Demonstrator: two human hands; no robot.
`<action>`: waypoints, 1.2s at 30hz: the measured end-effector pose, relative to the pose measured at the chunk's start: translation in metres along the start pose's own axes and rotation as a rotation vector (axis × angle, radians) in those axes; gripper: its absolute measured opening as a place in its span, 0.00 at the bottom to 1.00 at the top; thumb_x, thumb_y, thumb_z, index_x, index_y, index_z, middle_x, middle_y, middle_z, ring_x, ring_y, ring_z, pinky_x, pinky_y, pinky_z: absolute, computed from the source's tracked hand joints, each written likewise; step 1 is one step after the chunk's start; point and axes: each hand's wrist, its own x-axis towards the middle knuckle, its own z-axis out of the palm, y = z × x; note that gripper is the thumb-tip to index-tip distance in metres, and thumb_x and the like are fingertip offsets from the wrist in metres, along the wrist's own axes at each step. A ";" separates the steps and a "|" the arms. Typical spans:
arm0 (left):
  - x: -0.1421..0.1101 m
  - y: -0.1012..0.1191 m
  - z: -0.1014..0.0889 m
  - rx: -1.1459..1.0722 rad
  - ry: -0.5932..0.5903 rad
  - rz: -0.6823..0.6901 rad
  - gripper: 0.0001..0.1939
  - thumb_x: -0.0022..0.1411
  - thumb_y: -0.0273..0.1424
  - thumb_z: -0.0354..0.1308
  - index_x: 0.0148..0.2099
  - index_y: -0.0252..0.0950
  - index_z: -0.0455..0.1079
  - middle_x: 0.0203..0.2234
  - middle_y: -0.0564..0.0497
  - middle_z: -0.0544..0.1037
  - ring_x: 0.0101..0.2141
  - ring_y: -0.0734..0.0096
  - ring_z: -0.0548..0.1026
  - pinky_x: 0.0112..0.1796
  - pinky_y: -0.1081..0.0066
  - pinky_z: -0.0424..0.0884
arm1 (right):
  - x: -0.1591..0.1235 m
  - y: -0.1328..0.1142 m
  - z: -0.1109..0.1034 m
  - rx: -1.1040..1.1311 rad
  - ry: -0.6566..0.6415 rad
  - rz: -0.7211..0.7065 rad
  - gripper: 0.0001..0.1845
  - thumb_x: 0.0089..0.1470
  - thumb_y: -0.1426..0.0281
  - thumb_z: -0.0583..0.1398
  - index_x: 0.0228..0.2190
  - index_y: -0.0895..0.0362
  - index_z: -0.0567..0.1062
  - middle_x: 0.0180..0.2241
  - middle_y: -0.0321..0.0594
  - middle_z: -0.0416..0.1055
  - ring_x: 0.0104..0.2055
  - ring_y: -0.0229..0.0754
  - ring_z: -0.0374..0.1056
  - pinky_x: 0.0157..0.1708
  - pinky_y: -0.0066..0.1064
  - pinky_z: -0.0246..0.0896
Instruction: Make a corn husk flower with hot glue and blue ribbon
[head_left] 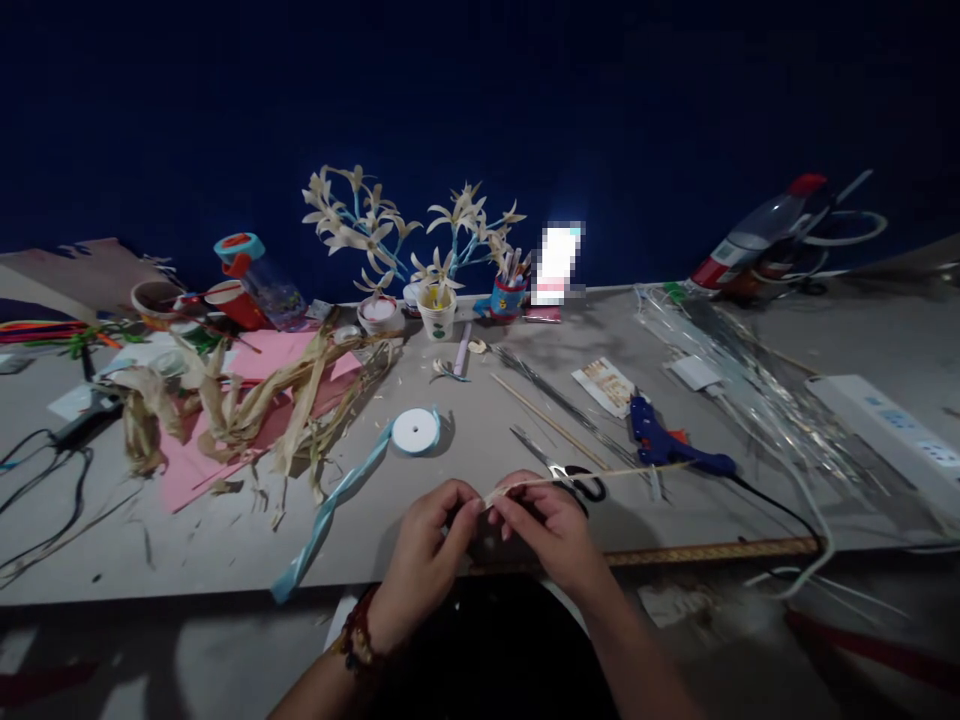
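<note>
Over the front of the table, my left hand [431, 535] and my right hand [553, 530] meet, thumbs and fingertips pinched together. Between them runs a thin pale strip [630, 472], which looks like dried corn husk; its loose end sticks out to the right past my right hand. What lies inside the fingertips is mostly hidden. Black-handled scissors [559, 472] lie just behind my right hand, partly covered by it and the strip. A white spool [415, 431] with light blue ribbon [322, 520] rests beyond my left hand, the ribbon trailing to the table edge.
Dried corn husks [232, 410] lie on pink paper [187, 470] at left. Husk flowers stand in a white cup [438, 315] at the back. A blue glue gun [667, 440], wires [562, 395], a stick [547, 420], a bottle [757, 240] and a power strip [885, 430] occupy the right.
</note>
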 end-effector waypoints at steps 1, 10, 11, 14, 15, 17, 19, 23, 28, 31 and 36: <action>0.000 0.000 0.000 -0.017 -0.001 -0.009 0.15 0.70 0.36 0.49 0.33 0.36 0.69 0.25 0.53 0.72 0.27 0.72 0.68 0.31 0.74 0.63 | 0.000 -0.001 -0.001 0.000 -0.010 -0.002 0.14 0.61 0.63 0.61 0.26 0.57 0.76 0.30 0.38 0.71 0.27 0.36 0.67 0.28 0.27 0.64; 0.001 0.002 -0.004 -0.136 -0.092 -0.007 0.12 0.68 0.36 0.53 0.34 0.35 0.70 0.27 0.51 0.74 0.29 0.72 0.68 0.31 0.74 0.63 | -0.001 0.000 -0.001 0.145 0.023 0.037 0.13 0.58 0.62 0.63 0.26 0.57 0.77 0.28 0.38 0.71 0.27 0.37 0.67 0.26 0.27 0.65; 0.001 0.002 -0.005 -0.201 -0.115 -0.031 0.12 0.67 0.36 0.54 0.35 0.34 0.70 0.26 0.51 0.73 0.28 0.72 0.68 0.31 0.74 0.63 | -0.001 0.000 0.000 0.183 0.013 0.056 0.13 0.58 0.62 0.63 0.27 0.57 0.77 0.28 0.38 0.71 0.27 0.37 0.67 0.25 0.27 0.64; 0.002 0.000 -0.006 -0.393 -0.151 -0.105 0.12 0.64 0.39 0.58 0.35 0.34 0.68 0.25 0.53 0.70 0.27 0.74 0.66 0.29 0.75 0.62 | 0.000 -0.005 0.001 0.241 -0.011 0.068 0.12 0.57 0.63 0.64 0.27 0.58 0.77 0.26 0.37 0.71 0.26 0.37 0.67 0.24 0.26 0.64; 0.003 0.000 -0.005 -0.429 -0.144 -0.119 0.13 0.64 0.39 0.59 0.35 0.34 0.68 0.25 0.54 0.69 0.27 0.75 0.65 0.29 0.75 0.61 | 0.000 -0.007 0.001 0.236 -0.015 0.061 0.11 0.56 0.63 0.65 0.27 0.58 0.77 0.26 0.37 0.71 0.26 0.36 0.67 0.25 0.26 0.64; 0.005 0.000 -0.004 -0.458 -0.119 -0.125 0.13 0.63 0.40 0.61 0.34 0.34 0.67 0.26 0.54 0.69 0.27 0.75 0.65 0.29 0.75 0.61 | 0.001 -0.010 0.000 0.227 -0.016 0.064 0.10 0.55 0.64 0.66 0.27 0.57 0.77 0.25 0.35 0.71 0.25 0.35 0.66 0.25 0.25 0.63; 0.006 -0.001 -0.001 -0.479 -0.109 -0.122 0.14 0.62 0.40 0.61 0.34 0.34 0.68 0.26 0.53 0.71 0.28 0.75 0.65 0.29 0.75 0.61 | 0.001 -0.010 0.000 0.249 -0.012 0.099 0.10 0.52 0.65 0.67 0.26 0.58 0.77 0.24 0.34 0.70 0.25 0.35 0.66 0.25 0.25 0.63; 0.007 -0.005 0.002 -0.588 -0.141 -0.161 0.15 0.59 0.40 0.65 0.34 0.33 0.68 0.25 0.53 0.72 0.26 0.76 0.67 0.28 0.76 0.62 | 0.000 -0.006 0.002 0.422 0.028 0.226 0.12 0.48 0.63 0.69 0.25 0.58 0.75 0.20 0.33 0.70 0.20 0.33 0.64 0.21 0.24 0.61; 0.006 -0.006 0.000 -0.655 -0.178 -0.204 0.16 0.57 0.40 0.67 0.32 0.34 0.68 0.23 0.52 0.74 0.24 0.76 0.69 0.27 0.75 0.65 | -0.001 -0.003 0.008 0.497 0.064 0.284 0.13 0.50 0.62 0.66 0.24 0.57 0.71 0.18 0.32 0.70 0.18 0.33 0.62 0.20 0.24 0.60; 0.005 -0.005 -0.002 -0.603 -0.162 -0.212 0.16 0.56 0.40 0.68 0.30 0.34 0.68 0.21 0.54 0.73 0.23 0.77 0.68 0.26 0.76 0.64 | 0.002 -0.004 0.006 0.389 0.106 0.186 0.14 0.53 0.62 0.64 0.22 0.57 0.73 0.19 0.34 0.70 0.20 0.34 0.63 0.22 0.25 0.60; 0.001 -0.007 -0.001 -0.595 -0.140 -0.236 0.16 0.56 0.40 0.67 0.30 0.34 0.68 0.20 0.55 0.71 0.21 0.78 0.67 0.26 0.77 0.64 | 0.003 -0.002 -0.003 0.304 0.197 0.105 0.13 0.58 0.62 0.61 0.25 0.57 0.76 0.22 0.35 0.71 0.22 0.36 0.64 0.24 0.26 0.61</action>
